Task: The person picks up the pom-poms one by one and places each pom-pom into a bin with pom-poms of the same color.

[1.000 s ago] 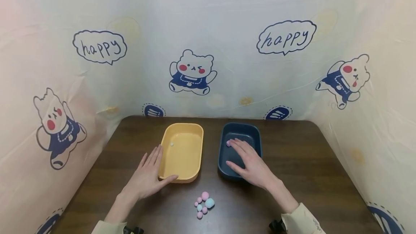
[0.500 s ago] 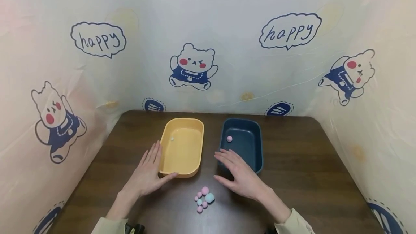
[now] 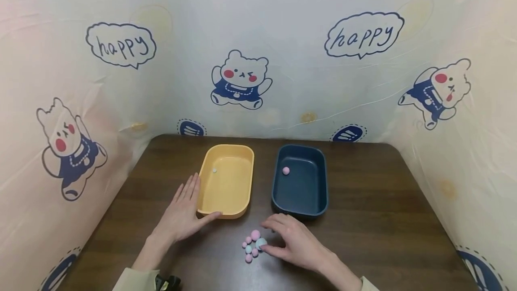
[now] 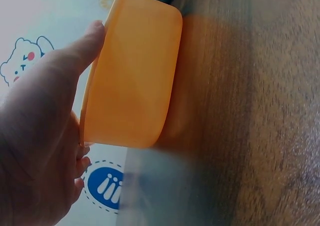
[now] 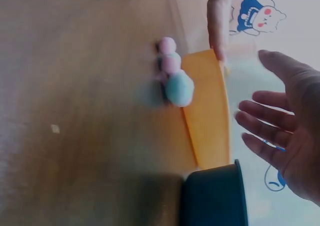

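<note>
My left hand [image 3: 182,214] rests with straight fingers along the left side of the yellow tray [image 3: 226,192], its thumb on the near rim. Inside that tray lies one small pale ball [image 3: 214,170]. Over the table, beside a cluster of pink and light blue balls, my right hand [image 3: 296,244] hovers, fingers slightly bent and apart, holding nothing. Its thumb tip is nearest the largest light blue ball [image 3: 260,243]; whether they touch cannot be told. A pink ball [image 3: 286,171] sits in the dark blue tray [image 3: 300,192]. The right wrist view shows the fingers spread beside the balls [image 5: 179,88].
Both trays stand side by side on the brown wooden table [image 3: 363,192], the dark blue one on the right. A patterned white cloth [image 3: 242,21] hangs behind the table and at both sides.
My right hand has moved out of the dark blue tray, back toward the ball cluster, leaving the pink ball in the tray. The left hand has stayed at the yellow tray.
</note>
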The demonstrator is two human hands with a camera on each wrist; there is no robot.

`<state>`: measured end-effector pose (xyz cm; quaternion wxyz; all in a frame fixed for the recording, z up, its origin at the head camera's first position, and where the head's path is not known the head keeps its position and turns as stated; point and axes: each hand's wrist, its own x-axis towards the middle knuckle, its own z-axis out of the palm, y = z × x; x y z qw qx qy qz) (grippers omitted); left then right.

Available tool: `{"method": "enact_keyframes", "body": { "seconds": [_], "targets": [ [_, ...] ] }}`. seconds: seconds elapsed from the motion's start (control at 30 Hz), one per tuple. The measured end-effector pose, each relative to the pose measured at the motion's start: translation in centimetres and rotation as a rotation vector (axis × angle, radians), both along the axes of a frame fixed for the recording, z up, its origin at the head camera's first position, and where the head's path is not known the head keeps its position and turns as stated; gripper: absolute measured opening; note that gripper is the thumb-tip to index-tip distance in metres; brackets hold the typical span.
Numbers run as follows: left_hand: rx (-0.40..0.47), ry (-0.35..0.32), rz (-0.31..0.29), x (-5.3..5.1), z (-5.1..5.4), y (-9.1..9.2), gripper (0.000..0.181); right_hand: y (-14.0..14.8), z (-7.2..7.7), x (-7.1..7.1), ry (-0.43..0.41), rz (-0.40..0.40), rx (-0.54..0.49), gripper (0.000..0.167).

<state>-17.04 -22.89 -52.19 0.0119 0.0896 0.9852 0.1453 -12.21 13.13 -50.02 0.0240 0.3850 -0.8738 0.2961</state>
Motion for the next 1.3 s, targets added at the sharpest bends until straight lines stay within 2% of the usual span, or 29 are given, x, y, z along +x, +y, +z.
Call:
{"method": "enact_keyframes", "body": {
  "seconds": [0.1, 0.2, 0.47, 0.73, 0.97, 1.07, 1.3],
  "targets": [
    [0.0, 0.0, 0.004, 0.0, 0.0, -0.1, 0.136, 0.0, -0.4, 0.1, -0.083, 0.024, 0.013, 0.035],
    [0.002, -0.001, 0.004, 0.0, -0.1, -0.1, 0.136, 0.1, -0.8, 0.2, -0.131, 0.025, 0.045, 0.03],
    [0.013, -0.016, 0.006, 0.3, -0.4, -0.2, 0.136, -0.1, -2.0, 0.4, -0.145, 0.042, 0.099, 0.026],
    [0.01, -0.008, 0.01, 0.4, -0.4, -0.4, 0.136, -0.9, -2.5, 0.4, -0.102, 0.05, 0.129, 0.023],
    [0.014, -0.001, -0.003, 0.2, -0.2, 0.0, 0.136, -1.2, -3.4, 0.4, 0.016, 0.04, 0.151, 0.026],
    [0.008, -0.003, -0.001, 0.3, -0.2, 0.0, 0.136, -1.5, -3.6, 0.4, 0.058, 0.04, 0.195, 0.029],
    [0.018, -0.011, 0.003, 0.3, -0.2, 0.0, 0.136, -2.1, -3.7, 0.2, 0.013, 0.035, 0.3, 0.036]
  ]
}}
